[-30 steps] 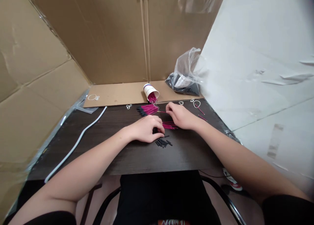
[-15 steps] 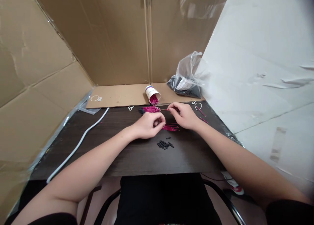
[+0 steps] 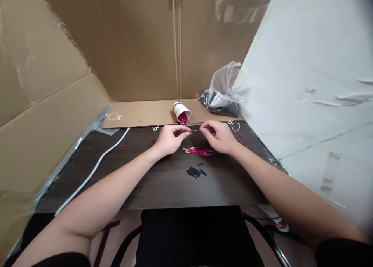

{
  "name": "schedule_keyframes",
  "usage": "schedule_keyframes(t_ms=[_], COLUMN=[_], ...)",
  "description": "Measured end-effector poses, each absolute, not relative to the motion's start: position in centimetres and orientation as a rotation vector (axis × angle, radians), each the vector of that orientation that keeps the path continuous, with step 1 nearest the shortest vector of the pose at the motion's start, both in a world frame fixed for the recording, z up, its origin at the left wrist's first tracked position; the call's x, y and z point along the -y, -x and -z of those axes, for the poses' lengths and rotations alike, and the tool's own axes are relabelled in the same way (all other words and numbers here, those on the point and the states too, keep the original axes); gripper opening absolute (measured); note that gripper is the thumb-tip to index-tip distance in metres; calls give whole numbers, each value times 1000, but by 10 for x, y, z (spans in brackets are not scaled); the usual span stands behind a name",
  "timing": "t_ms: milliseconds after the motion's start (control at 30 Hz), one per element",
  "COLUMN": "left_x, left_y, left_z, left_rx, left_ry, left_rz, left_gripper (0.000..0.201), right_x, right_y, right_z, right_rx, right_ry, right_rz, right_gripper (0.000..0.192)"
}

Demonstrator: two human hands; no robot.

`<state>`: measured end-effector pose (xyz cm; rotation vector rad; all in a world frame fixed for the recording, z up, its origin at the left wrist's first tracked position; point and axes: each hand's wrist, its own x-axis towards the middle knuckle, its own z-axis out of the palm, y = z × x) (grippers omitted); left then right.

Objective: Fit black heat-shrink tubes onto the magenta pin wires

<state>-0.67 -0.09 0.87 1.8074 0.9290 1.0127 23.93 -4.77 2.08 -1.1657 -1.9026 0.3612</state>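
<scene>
- Your left hand point(image 3: 168, 139) and your right hand point(image 3: 220, 137) are up close together over the dark tabletop point(image 3: 151, 181).
- Both hands are pinched tight on one thin pink wire point(image 3: 196, 130). It stretches flat between your fingertips. The right hand holds one end. The left hand pinches at the bare metal tip.
- It looks like your left fingers may also hold a small black tube, but it is too tiny to see for sure.
- The pink wire pile point(image 3: 198, 151) is the landmark here. It lies flat on the tabletop, just below your hands.
- A little heap of short black tubes point(image 3: 196, 171) sits in front of the pink wire pile, nearer to you.
- A paper cup point(image 3: 181, 111) lies tipped on its side behind the pink wire pile. More pink wires poke out of its mouth.
- A clear plastic bag point(image 3: 223, 92) with dark stuff in it sits behind the pink wire pile and to its right.
- A long white cord point(image 3: 96, 166) lies far to the left of the pink wire pile.
- I think you are in the middle of fitting a black tube onto the wire tip.
- The next move needs steady fingers. Keep the wire straight and line the tip up with the tube hole, then push gently so the wire does not bend.
</scene>
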Motion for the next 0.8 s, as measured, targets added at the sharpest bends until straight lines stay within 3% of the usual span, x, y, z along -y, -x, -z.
schedule_keyframes(t_ms=[800], left_x=[11], left_y=[5], left_z=[-14], left_rx=[-942], left_ry=[-2015], left_rz=[-968], left_gripper=[17], right_x=[52], right_y=[-234], right_z=[-21], right_rx=[2026], right_ry=[1136], right_rz=[-372], right_gripper=[15])
